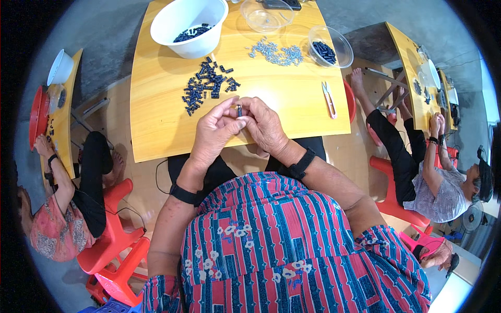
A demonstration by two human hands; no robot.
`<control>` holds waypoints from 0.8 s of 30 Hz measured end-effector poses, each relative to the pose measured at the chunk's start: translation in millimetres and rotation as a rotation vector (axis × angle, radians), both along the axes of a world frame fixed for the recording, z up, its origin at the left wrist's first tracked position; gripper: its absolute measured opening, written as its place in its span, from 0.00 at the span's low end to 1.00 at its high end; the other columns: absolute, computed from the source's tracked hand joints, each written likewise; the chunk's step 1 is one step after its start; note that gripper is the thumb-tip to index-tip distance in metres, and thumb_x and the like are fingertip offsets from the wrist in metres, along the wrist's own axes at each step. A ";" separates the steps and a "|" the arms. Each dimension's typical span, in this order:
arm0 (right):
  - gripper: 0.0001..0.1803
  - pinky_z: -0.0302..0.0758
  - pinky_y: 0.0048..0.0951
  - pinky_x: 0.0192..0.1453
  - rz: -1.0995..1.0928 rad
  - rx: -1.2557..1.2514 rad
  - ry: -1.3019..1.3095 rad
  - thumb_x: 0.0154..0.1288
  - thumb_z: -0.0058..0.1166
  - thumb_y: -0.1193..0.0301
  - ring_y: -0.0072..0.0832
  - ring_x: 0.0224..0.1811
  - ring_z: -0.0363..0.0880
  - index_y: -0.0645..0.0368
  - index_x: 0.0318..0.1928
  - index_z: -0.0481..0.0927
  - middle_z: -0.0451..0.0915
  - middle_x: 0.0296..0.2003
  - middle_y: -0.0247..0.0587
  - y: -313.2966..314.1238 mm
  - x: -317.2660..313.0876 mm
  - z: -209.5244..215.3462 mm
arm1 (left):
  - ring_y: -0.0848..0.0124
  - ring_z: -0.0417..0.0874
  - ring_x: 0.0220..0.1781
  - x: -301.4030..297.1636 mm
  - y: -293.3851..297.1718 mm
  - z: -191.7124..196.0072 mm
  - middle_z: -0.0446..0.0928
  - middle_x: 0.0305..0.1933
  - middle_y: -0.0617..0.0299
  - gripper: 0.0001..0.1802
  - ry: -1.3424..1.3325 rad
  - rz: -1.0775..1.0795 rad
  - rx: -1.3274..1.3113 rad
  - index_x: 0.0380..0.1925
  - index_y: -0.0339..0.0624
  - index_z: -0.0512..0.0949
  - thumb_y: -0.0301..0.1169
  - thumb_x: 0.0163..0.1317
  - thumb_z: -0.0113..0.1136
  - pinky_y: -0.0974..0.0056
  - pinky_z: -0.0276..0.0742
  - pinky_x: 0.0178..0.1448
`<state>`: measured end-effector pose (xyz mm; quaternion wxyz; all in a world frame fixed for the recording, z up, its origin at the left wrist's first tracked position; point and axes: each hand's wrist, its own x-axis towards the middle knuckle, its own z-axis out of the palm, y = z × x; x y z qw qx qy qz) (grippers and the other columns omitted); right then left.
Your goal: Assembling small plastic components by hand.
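Both hands of the person meet above the near part of the yellow tabletop (292, 117). The left hand (214, 130) and the right hand (265, 125) pinch one small black piece (239, 111) upright between their fingertips; the exact share of each grip is partly hidden. Beyond them, a loose pile of black pieces (201, 87) lies to the left, just in front of a white bowl (211, 44) holding more of the same. Right of centre: a scatter of small clear parts (276, 54), beside a clear bowl (344, 49) containing dark pieces (324, 52). Near the right edge: scissors (329, 100) with pale handles, blades pointing away.
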<state>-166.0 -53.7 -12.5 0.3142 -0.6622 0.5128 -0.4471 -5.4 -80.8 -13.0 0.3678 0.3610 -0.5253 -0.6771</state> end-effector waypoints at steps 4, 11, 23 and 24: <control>0.19 0.75 0.39 0.41 0.054 -0.095 0.044 0.60 0.53 0.79 0.47 0.37 0.77 0.58 0.53 0.70 0.73 0.35 0.49 -2.5 -0.9 -8.3 | 0.81 0.77 0.40 -4.1 1.5 -2.5 0.75 0.43 0.65 0.31 0.036 -0.006 0.002 0.64 0.33 0.65 0.21 0.60 0.62 0.75 0.77 0.44; 0.17 0.76 0.40 0.42 0.084 -0.063 0.072 0.62 0.52 0.76 0.50 0.39 0.78 0.58 0.52 0.68 0.75 0.37 0.51 -2.8 -3.0 -4.1 | 0.81 0.76 0.32 -5.7 1.6 -1.3 0.73 0.37 0.65 0.28 -0.003 0.031 -0.037 0.59 0.33 0.71 0.24 0.58 0.65 0.76 0.77 0.38; 0.16 0.76 0.40 0.42 0.097 -0.012 0.068 0.61 0.53 0.76 0.49 0.39 0.78 0.59 0.50 0.70 0.75 0.36 0.51 -2.5 -2.0 2.7 | 0.76 0.78 0.33 -6.6 4.8 -2.1 0.75 0.34 0.61 0.23 -0.182 0.087 -0.211 0.52 0.32 0.76 0.28 0.57 0.67 0.72 0.77 0.39; 0.16 0.76 0.39 0.41 0.101 -0.025 0.063 0.61 0.53 0.76 0.49 0.38 0.78 0.59 0.50 0.70 0.75 0.36 0.51 -3.1 -1.4 3.7 | 0.76 0.78 0.33 -6.2 5.2 -2.3 0.75 0.34 0.61 0.23 -0.184 0.088 -0.209 0.52 0.32 0.76 0.28 0.57 0.67 0.72 0.77 0.39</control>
